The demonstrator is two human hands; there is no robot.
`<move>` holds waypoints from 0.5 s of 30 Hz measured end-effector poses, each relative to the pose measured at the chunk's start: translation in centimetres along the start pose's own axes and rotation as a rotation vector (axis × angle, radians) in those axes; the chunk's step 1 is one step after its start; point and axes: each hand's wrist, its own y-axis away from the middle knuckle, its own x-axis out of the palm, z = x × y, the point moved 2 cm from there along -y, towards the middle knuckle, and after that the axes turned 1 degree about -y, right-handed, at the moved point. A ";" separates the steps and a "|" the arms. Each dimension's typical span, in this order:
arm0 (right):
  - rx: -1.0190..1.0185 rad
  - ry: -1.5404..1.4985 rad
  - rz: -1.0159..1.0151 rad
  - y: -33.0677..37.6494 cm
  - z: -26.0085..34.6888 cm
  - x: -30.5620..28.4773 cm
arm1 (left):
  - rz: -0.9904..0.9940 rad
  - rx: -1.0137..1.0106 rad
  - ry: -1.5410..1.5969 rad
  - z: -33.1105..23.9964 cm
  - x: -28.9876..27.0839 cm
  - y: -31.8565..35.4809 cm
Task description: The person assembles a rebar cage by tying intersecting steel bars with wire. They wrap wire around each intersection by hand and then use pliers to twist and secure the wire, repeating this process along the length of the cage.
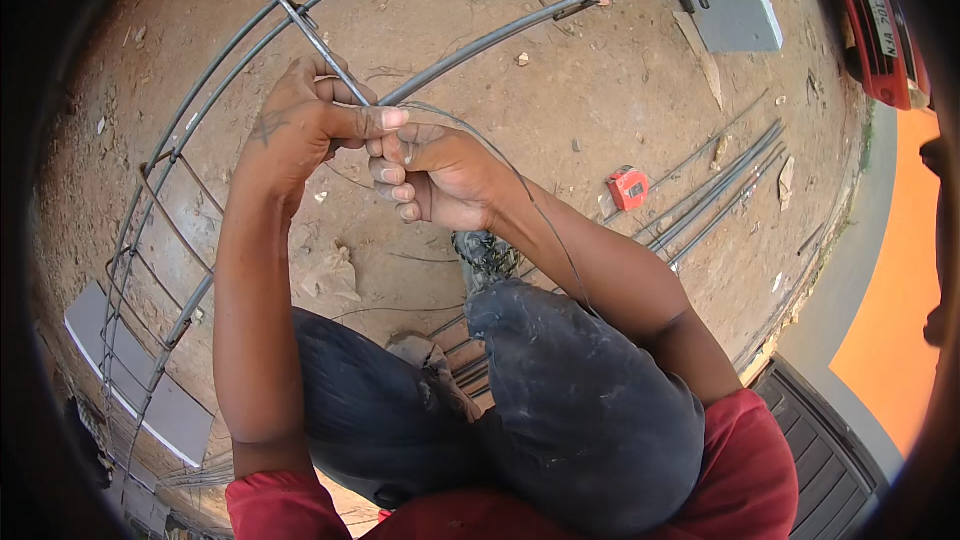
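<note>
A cage of steel reinforcing bars [480, 45] curves from the upper right round to the lower left, with bent stirrups across it. My left hand [310, 115] is closed round the near end of one stirrup [322, 43], close to where it meets a long bar. Its thumb points right, almost touching the fingers of my right hand. My right hand [435, 170] is closed, thumb and fingers pinched together at a thin tie wire [525, 183]. This wire loops from the joint over my right forearm. The fingers partly hide the joint and the wire's end.
A red tape measure [628, 188] lies on the dirt, right of my hands, beside several loose bars [720, 175]. Grey slabs [735, 10] lie under the cage at upper right and lower left. Part of a red vehicle [875, 25] stands at the far right.
</note>
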 end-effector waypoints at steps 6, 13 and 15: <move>-0.006 0.340 -0.197 1.7 1.0 -1.9 | 0.014 0.049 -0.032 0.1 -0.1 0.8; 0.248 1.087 -0.899 12.4 5.6 -18.3 | -0.025 0.081 -0.120 0.6 -0.1 0.7; 0.413 1.652 -0.961 16.8 5.6 -23.0 | -0.016 0.070 -0.139 0.6 0.0 0.7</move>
